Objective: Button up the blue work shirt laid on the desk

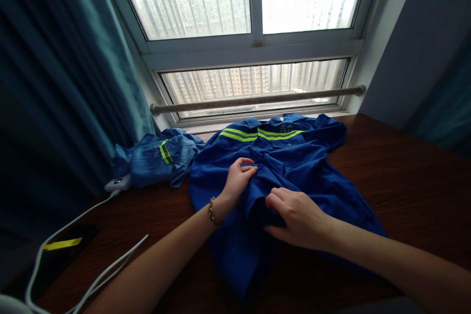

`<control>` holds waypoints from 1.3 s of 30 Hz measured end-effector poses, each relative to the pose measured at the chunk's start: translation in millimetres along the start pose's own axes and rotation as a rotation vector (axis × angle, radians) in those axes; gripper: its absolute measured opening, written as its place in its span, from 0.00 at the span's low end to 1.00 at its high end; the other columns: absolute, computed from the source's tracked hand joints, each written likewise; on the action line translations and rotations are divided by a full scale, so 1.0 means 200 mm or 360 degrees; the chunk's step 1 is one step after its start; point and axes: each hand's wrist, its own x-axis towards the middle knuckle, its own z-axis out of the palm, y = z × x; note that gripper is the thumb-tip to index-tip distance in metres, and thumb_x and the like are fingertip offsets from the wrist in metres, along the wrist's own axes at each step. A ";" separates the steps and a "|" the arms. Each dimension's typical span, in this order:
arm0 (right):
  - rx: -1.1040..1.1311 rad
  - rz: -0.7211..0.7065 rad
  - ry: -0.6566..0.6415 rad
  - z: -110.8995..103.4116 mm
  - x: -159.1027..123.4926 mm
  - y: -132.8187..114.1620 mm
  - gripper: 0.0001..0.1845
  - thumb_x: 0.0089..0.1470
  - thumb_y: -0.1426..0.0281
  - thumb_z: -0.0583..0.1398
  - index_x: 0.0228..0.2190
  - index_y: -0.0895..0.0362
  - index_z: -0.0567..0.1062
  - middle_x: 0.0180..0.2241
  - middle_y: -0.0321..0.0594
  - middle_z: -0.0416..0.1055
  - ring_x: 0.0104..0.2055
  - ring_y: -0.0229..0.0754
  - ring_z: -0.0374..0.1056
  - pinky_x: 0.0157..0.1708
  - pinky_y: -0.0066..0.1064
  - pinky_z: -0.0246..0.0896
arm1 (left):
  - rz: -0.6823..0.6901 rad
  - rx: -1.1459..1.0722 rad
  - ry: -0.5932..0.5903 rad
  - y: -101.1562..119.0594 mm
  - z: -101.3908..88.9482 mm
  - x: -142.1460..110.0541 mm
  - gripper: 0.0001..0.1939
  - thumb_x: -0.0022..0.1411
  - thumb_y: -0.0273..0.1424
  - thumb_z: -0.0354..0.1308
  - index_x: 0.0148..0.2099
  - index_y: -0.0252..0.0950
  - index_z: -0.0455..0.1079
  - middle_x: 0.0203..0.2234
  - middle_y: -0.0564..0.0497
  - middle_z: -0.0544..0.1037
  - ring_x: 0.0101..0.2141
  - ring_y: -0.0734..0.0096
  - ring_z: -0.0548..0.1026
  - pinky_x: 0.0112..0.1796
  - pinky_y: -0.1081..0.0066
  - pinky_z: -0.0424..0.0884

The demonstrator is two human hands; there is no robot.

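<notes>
Dark wooden table [405, 181] under a window holds a blue shirt [312, 176], collar far, hem near, its length running near to far. Left hand [239, 176] pinches its front; right hand [294, 216] grips a fold. A crumpled blue garment [158, 157] lies left, cables [91, 235] nearer.

Both forearms are bare, no sleeves showing. The left wrist carries a beaded bracelet [212, 212] (dark, rounded beads), nearest the blue shirt [294, 157].
</notes>
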 end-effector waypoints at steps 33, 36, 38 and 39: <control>-0.0326 0.0124 -0.0219 0.01 0.08 0.37 0.20 0.40 0.70 0.62 0.39 0.59 0.67 0.38 0.44 0.64 0.40 0.44 0.62 0.37 0.30 0.58 | 0.0293 0.1634 -0.1084 0.08 0.03 -0.14 0.05 0.47 0.28 0.57 0.31 0.37 0.69 0.24 0.53 0.72 0.24 0.72 0.68 0.23 0.77 0.57; -0.0495 0.0093 -0.0163 0.05 0.10 0.33 0.12 0.46 0.74 0.56 0.37 0.58 0.67 0.37 0.44 0.65 0.40 0.44 0.61 0.36 0.30 0.57 | 0.0333 0.1673 -0.1082 0.07 0.03 -0.14 0.09 0.43 0.24 0.58 0.32 0.37 0.68 0.24 0.55 0.71 0.24 0.73 0.67 0.22 0.77 0.56; -0.0552 0.0089 -0.0146 0.06 0.10 0.33 0.09 0.48 0.77 0.52 0.33 0.58 0.68 0.34 0.43 0.66 0.37 0.43 0.62 0.34 0.29 0.56 | 0.0319 0.1691 -0.1112 0.07 0.03 -0.14 0.08 0.43 0.22 0.57 0.30 0.37 0.67 0.22 0.55 0.71 0.23 0.74 0.66 0.22 0.77 0.55; -0.0543 0.0115 -0.0112 0.07 0.10 0.34 0.09 0.48 0.77 0.51 0.31 0.58 0.68 0.33 0.43 0.66 0.36 0.42 0.63 0.33 0.29 0.55 | 0.0311 0.1686 -0.1118 0.08 0.04 -0.15 0.08 0.43 0.22 0.56 0.29 0.37 0.67 0.21 0.56 0.70 0.23 0.74 0.66 0.22 0.77 0.55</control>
